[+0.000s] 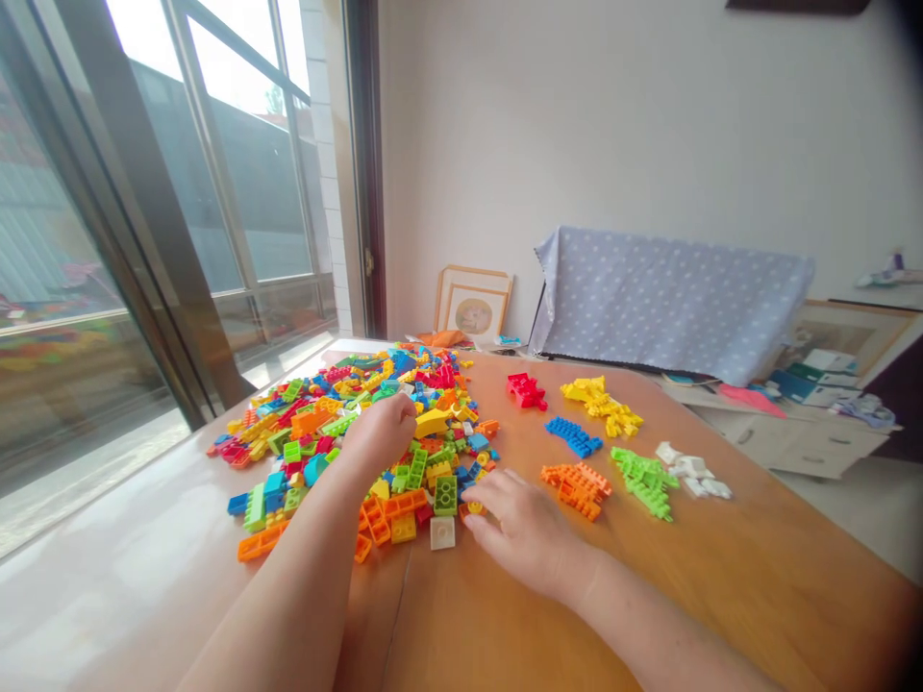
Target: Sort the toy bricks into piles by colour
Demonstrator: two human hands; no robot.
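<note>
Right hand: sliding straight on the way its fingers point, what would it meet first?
Probably the small orange piece directly ahead of the right hand, at the edge of the mixed pile, then the green brick just beyond. Whether the hand already touches that piece is unclear.

The heaped bricks (346,423) are smooth, glossy plastic. Under them the table (721,577) is wood with a satin sheen, glaring pale near the window glass (266,192). The dotted cover (670,288) is soft matt cloth, the picture frame (472,275) pale wood, the wall (577,115) matt.
</note>
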